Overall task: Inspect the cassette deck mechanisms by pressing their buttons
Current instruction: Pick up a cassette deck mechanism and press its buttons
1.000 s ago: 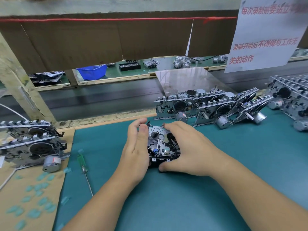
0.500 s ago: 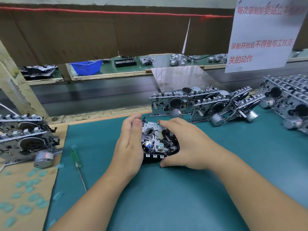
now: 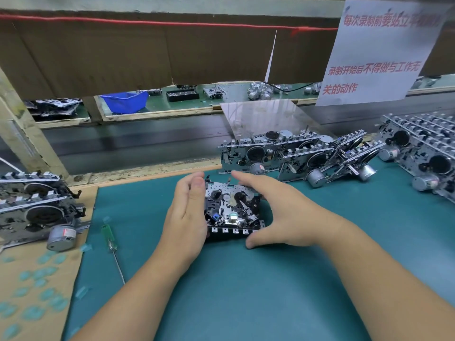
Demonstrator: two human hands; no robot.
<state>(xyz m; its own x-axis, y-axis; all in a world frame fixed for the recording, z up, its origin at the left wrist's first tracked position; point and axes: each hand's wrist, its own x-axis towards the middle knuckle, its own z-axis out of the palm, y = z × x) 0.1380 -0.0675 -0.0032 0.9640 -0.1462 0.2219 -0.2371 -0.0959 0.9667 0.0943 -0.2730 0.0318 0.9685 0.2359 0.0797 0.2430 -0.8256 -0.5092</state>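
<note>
Bracketing a cassette deck (image 3: 231,210) between two hands on the green mat (image 3: 246,291): left hand (image 3: 187,217) lying against the deck's left end with fingers straight and together, thumb side up; right hand (image 3: 278,212) arching over the right end, fingers stretched toward the far edge, thumb reaching down near the front right corner by the row of white buttons (image 3: 234,230). Showing no clamped grip, both hands spread and relaxed; touching at the thumb tip not clear enough to tell. Lying flat at the middle of the mat, mechanism side up, buttons facing the person. Standing behind it, leaning on edge in a row, further decks (image 3: 295,156), with more stacked at far right (image 3: 418,153) and at far left (image 3: 32,207) on the cardboard (image 3: 37,291). Resting left of the hands on the mat, a green-handled screwdriver (image 3: 110,244). Hanging at upper right, a paper notice (image 3: 376,50) printed in red characters. Sitting on the far bench beyond the conveyor, a blue bin (image 3: 124,101).
</note>
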